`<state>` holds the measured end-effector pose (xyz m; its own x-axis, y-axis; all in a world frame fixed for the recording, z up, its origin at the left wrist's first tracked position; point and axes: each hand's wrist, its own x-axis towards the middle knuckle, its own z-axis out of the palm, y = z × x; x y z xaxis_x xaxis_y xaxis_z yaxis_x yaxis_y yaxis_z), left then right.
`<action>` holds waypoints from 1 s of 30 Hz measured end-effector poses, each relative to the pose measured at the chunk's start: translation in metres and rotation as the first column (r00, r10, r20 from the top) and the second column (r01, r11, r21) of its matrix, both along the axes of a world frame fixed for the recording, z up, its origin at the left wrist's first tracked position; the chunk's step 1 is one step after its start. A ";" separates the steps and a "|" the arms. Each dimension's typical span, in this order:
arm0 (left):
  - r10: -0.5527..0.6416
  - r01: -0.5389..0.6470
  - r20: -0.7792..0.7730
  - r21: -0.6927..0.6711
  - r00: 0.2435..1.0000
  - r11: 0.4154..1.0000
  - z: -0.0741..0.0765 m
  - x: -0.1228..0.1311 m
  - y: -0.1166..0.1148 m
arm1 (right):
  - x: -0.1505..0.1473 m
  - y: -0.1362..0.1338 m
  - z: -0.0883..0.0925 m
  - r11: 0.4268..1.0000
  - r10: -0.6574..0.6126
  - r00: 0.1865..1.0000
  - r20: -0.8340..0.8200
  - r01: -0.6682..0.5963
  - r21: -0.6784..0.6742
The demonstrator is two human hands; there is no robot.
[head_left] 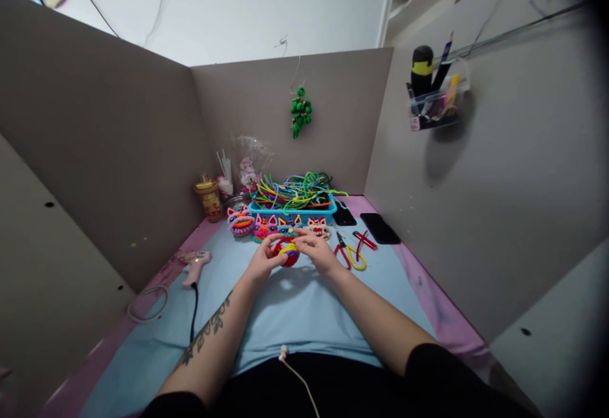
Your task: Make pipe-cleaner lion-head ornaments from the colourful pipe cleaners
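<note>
My left hand (263, 257) and my right hand (316, 252) meet over the light blue mat (295, 310). Both are closed on a small round pipe-cleaner piece (287, 253) in red, yellow and purple, held just above the mat. Behind my fingers stands a row of finished pipe-cleaner faces (241, 221) with pink ears. Further back a blue tray (291, 209) holds several loose coloured pipe cleaners (297, 189).
A pink glue gun (194, 261) with a black cord lies at the left. Red scissors (341, 250) and red pliers (364, 240) lie at the right, near two black phones (379, 228). Grey partition walls (114, 151) enclose the desk; a green ornament (301, 112) hangs at the back.
</note>
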<state>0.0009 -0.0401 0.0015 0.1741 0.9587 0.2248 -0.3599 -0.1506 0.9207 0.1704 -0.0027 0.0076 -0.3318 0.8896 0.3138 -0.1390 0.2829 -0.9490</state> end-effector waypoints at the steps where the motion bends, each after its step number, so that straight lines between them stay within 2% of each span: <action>1: -0.007 0.007 -0.006 0.002 1.000 1.000 0.000 0.000 0.000 | 0.000 0.000 0.000 0.999 0.026 0.999 -0.019 -0.027 -0.018; 5: -0.029 0.029 -0.026 0.001 0.999 1.000 -0.001 0.000 0.001 | 0.001 -0.002 0.002 0.999 0.024 0.999 -0.028 -0.025 -0.044; 10: -0.012 0.013 -0.066 0.029 0.998 0.999 -0.002 0.001 0.001 | 0.001 -0.004 0.005 0.999 -0.043 0.996 0.075 0.045 -0.014; 15: 0.002 0.002 -0.123 0.030 0.992 1.000 0.000 0.002 -0.001 | 0.004 0.000 0.004 1.000 0.009 0.991 0.136 -0.006 -0.021; 22: -0.014 0.029 -0.232 0.060 0.973 0.998 0.005 0.006 -0.008 | 0.006 0.003 0.005 1.000 0.009 0.982 0.187 -0.006 -0.015; 26: -0.006 0.024 -0.246 0.067 0.969 0.997 0.005 0.006 -0.009 | 0.005 0.003 0.004 1.000 0.012 0.985 0.170 -0.008 -0.029; 30: 0.003 0.017 -0.257 0.076 0.966 0.997 0.004 0.006 -0.009 | 0.002 0.004 0.000 0.994 0.057 0.994 0.092 -0.048 -0.101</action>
<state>0.0071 -0.0488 0.0055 0.2422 0.9389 0.2445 -0.1143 -0.2226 0.9682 0.1722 0.0009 0.0075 -0.4027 0.8954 0.1901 -0.0590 0.1819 -0.9815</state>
